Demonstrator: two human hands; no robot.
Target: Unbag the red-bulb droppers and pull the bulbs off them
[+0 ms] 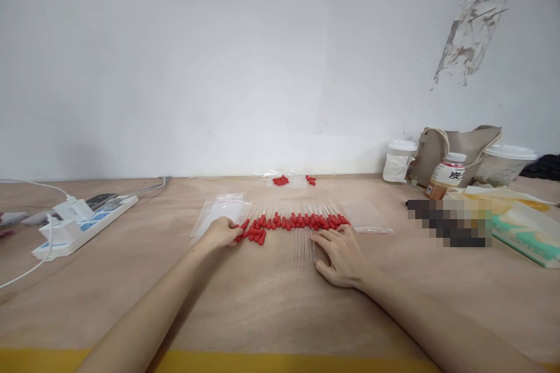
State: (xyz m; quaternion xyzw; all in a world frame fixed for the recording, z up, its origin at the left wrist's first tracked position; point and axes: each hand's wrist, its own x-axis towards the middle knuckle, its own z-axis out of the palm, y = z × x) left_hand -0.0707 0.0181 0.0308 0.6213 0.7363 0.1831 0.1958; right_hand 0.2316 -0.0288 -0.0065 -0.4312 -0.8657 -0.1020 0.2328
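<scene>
A row of several glass droppers with red rubber bulbs (pixel 297 222) lies across the middle of the brown table (pixel 262 297). My left hand (pixel 221 232) is at the row's left end, its fingers curled on a red-bulbed dropper (pixel 240 227). My right hand (pixel 341 253) lies flat with fingers apart on a few bare glass tubes (pixel 304 245) just in front of the row. Clear plastic bags (pixel 221 210) lie behind my left hand, and another clear bag (pixel 365 218) lies to the right of the row.
More red bulbs in a clear bag (pixel 291 180) sit by the wall. A white power strip (pixel 83 222) with plugs and cables is at the left. At the right stand lidded cups (pixel 400 158), a bottle (pixel 446 176), a cloth bag (pixel 459 148) and a green packet (pixel 529 239).
</scene>
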